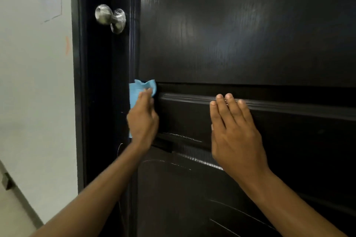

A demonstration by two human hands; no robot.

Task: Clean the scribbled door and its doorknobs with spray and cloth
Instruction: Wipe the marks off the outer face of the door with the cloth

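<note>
A dark panelled door (240, 44) fills most of the view, with thin pale scribble lines on its lower panel and near its left stile. My left hand (143, 121) presses a light blue cloth (137, 90) flat against the door at the left end of the middle rail. My right hand (234, 131) rests flat on the middle rail, fingers straight and together, holding nothing. A round silver doorknob (110, 17) sticks out of the door's left stile, well above the cloth. No spray bottle is in view.
A pale wall (34, 92) stands to the left of the door, with a faint orange mark (67, 44) and a paper sheet high up. A grey skirting strip (17, 188) runs along the wall's foot at the lower left.
</note>
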